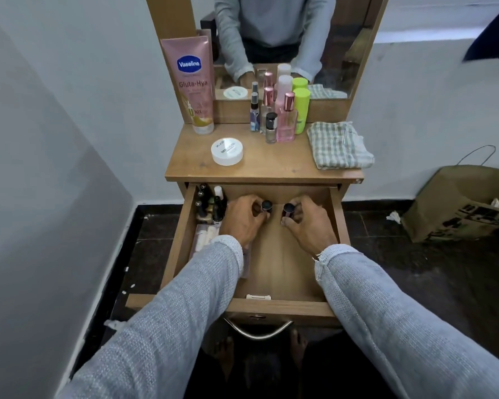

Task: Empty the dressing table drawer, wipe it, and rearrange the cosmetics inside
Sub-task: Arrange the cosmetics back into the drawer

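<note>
Wooden dressing table (260,168) with a mirror, its brown pull-out drawer (277,308) drawn fully open toward the viewer. On the tabletop: tall pink lotion tube (191,82) standing at the back left, folded green-and-white checked cloth (339,145) at the right, cluster of small pink, clear and lime-green bottles (283,113) standing close together near the mirror, flat round white jar (227,151) lying apart in front of them.

Inside the drawer: group of small dark-capped bottles (209,205) upright in the back left corner, clear plastic-wrapped pack (206,240) just in front of them, partly hidden by a grey knitted sleeve. Most of the drawer floor bare.

Left hand (242,223) curled round a small dark-capped bottle (266,208) near the back middle. Right hand (306,223) pinching a small dark tube-like bottle with a purple body (288,211) just beside it. Both seemingly upright; whether resting on the drawer floor or lifted, hard to tell.

Likely risks from here: two bottles knocking together, being so close; either one tipping and rolling across the bare floor if released off balance; left sleeve catching the corner group and toppling it; drawer sagging under both forearms' weight, being pulled so far out.
</note>
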Demonstrator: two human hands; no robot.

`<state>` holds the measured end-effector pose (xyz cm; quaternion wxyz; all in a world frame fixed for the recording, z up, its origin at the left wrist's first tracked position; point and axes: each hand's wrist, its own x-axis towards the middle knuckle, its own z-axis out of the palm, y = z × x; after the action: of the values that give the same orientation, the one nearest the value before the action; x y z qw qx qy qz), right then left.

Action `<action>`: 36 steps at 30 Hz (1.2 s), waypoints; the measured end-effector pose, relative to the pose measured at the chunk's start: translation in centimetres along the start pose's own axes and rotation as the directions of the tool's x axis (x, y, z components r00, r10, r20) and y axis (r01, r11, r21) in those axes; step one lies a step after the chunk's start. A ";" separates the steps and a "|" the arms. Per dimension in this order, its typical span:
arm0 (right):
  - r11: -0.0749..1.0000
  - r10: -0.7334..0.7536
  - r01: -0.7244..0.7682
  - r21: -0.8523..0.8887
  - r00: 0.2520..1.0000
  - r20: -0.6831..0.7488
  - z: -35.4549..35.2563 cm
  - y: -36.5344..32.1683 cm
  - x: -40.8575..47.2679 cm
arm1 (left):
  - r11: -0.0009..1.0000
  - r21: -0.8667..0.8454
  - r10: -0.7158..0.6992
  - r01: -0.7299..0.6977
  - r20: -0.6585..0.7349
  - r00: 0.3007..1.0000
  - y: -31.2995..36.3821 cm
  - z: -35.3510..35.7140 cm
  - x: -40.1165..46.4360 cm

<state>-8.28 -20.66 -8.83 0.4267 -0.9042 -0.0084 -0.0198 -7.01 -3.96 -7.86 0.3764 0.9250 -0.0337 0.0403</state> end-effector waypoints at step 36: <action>0.996 0.082 -0.082 -0.035 0.997 -0.004 4.1 1.5 3.9 | 0.993 0.074 -0.087 0.096 -0.118 0.989 -0.3 0.9 1.4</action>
<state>-4.26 -18.46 -12.38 0.4112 -0.9111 0.0297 -0.0036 -5.51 -4.39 -8.55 0.3421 0.9359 0.0321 0.0772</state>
